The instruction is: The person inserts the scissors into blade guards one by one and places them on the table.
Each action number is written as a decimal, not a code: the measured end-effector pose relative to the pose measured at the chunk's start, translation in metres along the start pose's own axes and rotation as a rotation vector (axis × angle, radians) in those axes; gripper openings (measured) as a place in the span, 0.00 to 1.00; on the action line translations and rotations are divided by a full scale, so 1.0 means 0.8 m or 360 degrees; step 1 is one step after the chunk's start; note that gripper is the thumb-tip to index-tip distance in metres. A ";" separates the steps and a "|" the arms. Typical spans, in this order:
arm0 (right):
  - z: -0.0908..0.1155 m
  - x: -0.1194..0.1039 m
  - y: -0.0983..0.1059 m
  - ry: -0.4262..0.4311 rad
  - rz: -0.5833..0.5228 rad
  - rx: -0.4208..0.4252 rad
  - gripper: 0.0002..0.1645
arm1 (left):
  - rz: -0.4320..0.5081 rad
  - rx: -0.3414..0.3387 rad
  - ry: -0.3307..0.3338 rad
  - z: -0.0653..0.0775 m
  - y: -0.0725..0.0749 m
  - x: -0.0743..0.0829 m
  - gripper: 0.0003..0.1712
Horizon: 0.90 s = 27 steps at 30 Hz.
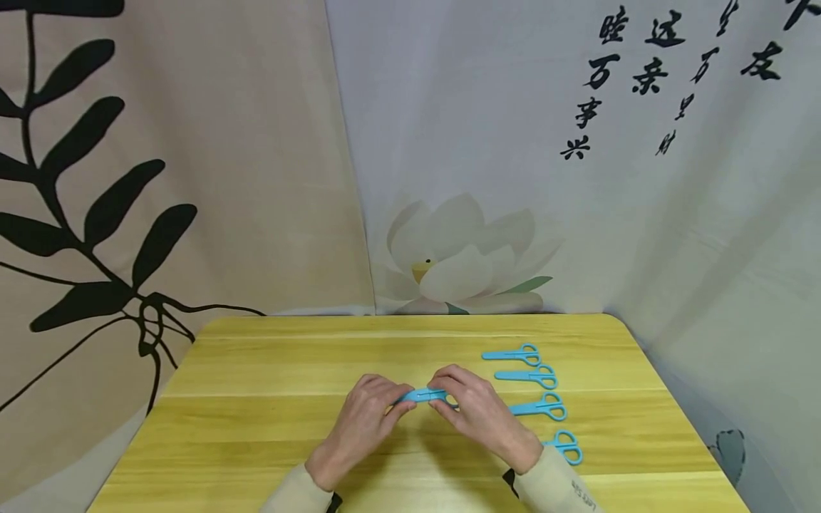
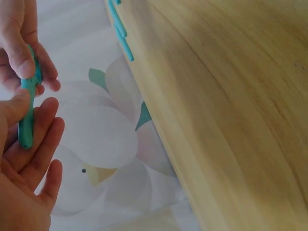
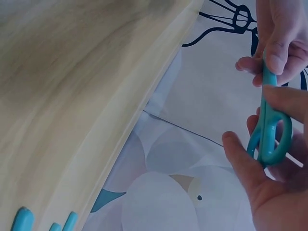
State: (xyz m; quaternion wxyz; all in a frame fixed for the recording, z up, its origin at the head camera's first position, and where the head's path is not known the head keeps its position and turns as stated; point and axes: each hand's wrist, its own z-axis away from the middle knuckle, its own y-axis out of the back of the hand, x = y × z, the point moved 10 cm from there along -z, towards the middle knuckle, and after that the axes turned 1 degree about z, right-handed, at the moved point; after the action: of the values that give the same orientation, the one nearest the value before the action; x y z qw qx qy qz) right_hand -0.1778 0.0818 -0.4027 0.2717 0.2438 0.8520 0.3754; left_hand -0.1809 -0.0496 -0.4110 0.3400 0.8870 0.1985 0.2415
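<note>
A pair of light blue scissors (image 1: 422,395) is held above the table between both hands. My left hand (image 1: 367,412) pinches the blade end between thumb and fingers. At the handle end, my right hand (image 1: 479,413) grips near the finger loops. In the right wrist view the scissors (image 3: 267,115) show their loops, with the blades together. From the left wrist view, the rounded tip of the scissors (image 2: 27,137) lies between the left thumb and fingers.
Several matching blue scissors lie in a column on the right of the wooden table (image 1: 256,427): the farthest pair (image 1: 513,355), a second pair (image 1: 527,376), a third pair (image 1: 539,407), and the nearest pair (image 1: 567,447), partly hidden by the right arm. A printed curtain (image 1: 256,178) hangs behind the table.
</note>
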 end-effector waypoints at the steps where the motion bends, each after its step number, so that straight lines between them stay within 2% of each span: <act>1: 0.000 0.000 0.000 0.0001 -0.0007 0.0003 0.14 | 0.0012 0.0001 0.0003 0.000 0.000 -0.001 0.08; 8: 0.003 0.007 -0.009 -0.0042 -0.0001 -0.0053 0.14 | 0.0049 -0.0006 0.0055 0.005 -0.004 -0.008 0.10; 14: 0.007 0.010 -0.021 -0.0057 0.0165 -0.0159 0.14 | 0.0004 -0.0093 0.0129 0.011 -0.015 -0.015 0.11; 19: 0.007 0.012 -0.024 -0.0038 0.0225 -0.0192 0.14 | 0.0042 -0.0192 0.0244 0.013 -0.025 -0.021 0.11; 23: 0.007 0.021 -0.027 -0.0062 0.0191 -0.0241 0.13 | 0.0054 -0.0305 0.0352 0.016 -0.033 -0.027 0.21; 27: 0.010 0.043 -0.027 -0.0131 0.0154 -0.0314 0.11 | 0.0058 -0.0391 0.0464 0.022 -0.036 -0.036 0.32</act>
State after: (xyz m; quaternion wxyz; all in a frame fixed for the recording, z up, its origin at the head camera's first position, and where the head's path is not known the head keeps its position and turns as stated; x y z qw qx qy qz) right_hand -0.2023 0.0945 -0.4334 0.3107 0.2719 0.7863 0.4596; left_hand -0.2000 -0.0535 -0.4514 0.4088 0.7979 0.1986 0.3959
